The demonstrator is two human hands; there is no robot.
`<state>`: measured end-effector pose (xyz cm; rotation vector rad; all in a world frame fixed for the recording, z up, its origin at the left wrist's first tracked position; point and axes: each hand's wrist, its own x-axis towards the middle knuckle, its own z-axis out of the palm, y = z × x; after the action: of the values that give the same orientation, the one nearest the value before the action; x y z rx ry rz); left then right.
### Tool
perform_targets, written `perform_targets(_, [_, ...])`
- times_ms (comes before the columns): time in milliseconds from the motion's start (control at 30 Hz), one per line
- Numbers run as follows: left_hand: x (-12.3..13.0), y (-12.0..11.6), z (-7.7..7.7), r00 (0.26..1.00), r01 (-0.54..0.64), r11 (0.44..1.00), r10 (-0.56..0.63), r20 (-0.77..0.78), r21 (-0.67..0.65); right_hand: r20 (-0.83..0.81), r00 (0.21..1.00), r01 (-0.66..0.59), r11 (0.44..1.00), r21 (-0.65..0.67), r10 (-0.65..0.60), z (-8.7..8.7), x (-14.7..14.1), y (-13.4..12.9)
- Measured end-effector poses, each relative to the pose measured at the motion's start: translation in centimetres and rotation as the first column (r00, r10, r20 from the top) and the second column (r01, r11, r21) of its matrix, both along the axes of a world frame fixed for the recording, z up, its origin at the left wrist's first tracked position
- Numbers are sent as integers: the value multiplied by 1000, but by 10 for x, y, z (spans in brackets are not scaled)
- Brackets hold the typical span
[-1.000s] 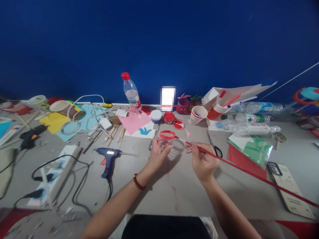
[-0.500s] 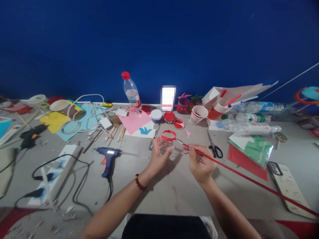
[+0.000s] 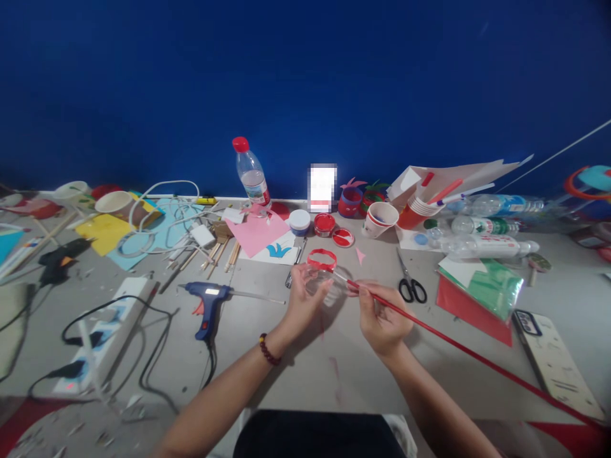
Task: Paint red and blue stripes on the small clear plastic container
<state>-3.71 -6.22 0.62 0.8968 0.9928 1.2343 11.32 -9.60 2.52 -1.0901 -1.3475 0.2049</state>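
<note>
In my left hand point(image 3: 305, 296) is a clear plastic cup-like piece point(image 3: 319, 282), its rim coated in red paint. My right hand point(image 3: 386, 318) grips a paintbrush point(image 3: 443, 331) with a long red handle that reaches far to the lower right. The brush tip touches the red rim or lies right beside it. Behind them stand an open jar of red paint point(image 3: 324, 224) and its red-smeared lid point(image 3: 343, 237). A white-lidded paint jar point(image 3: 300, 222) is just left of these.
A blue glue gun point(image 3: 207, 305) and a power strip point(image 3: 105, 337) with loose cords lie left. Scissors point(image 3: 410, 283), paper cups point(image 3: 380, 219), plastic bottles point(image 3: 491, 247) and a phone point(image 3: 556, 362) are on the right. A red-capped bottle point(image 3: 251, 172) stands at the back.
My right hand and the paintbrush have shifted slightly left, with the brush tip lower along the rim. The plastic piece has moved or turned very slightly.
</note>
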Motion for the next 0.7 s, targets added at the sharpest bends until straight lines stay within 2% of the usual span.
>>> perform_targets(233, [2, 1, 4, 998, 10, 999, -6, -68, 53, -44, 999, -14, 1000, -7, 14, -1, 1, 2])
perform_targets(400, [3, 4, -1, 1000, 14, 997, -12, -27, 76, 2, 1000, 28, 1000, -14, -28, -1, 4, 4])
perform_targets(700, [0, 9, 0, 995, 47, 999, -47, 92, 5, 75, 992, 98, 995, -5, -98, 3, 8, 7])
